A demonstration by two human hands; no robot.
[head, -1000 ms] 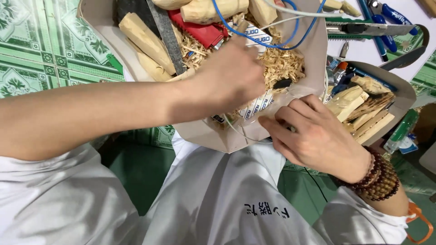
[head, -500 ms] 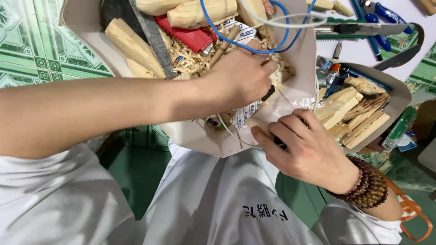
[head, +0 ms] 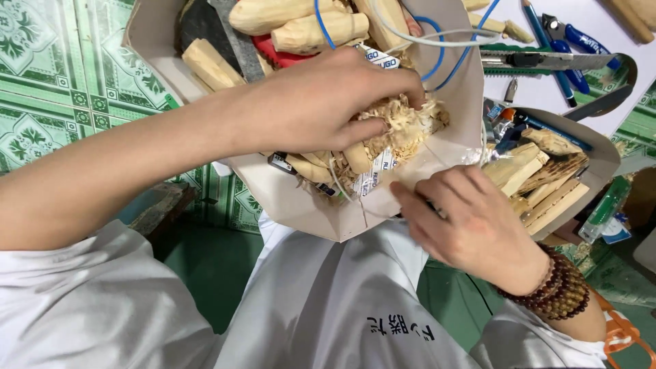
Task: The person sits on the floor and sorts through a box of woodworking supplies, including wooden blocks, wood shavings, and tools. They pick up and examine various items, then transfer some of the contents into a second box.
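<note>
Left hand [head: 321, 109] is curled shut round a clump of wood shavings [head: 403, 126] inside the tilted cardboard tray [head: 301, 205], held over the lap. Right hand [head: 471, 222] pinches the tray's near edge, fingers [head: 410, 201] bent. Tray is best kept level; shavings gathered in small handfuls, clear of the blue wire [head: 444, 65].

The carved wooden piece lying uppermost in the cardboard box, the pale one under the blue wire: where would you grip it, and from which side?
Probably at its thicker middle, coming from above. The carved wooden piece lies roughly level on top of the pile in the cardboard box, so its upper face is free. The blue wire crosses it, so grip left of that. The left hand is nearest.
</note>
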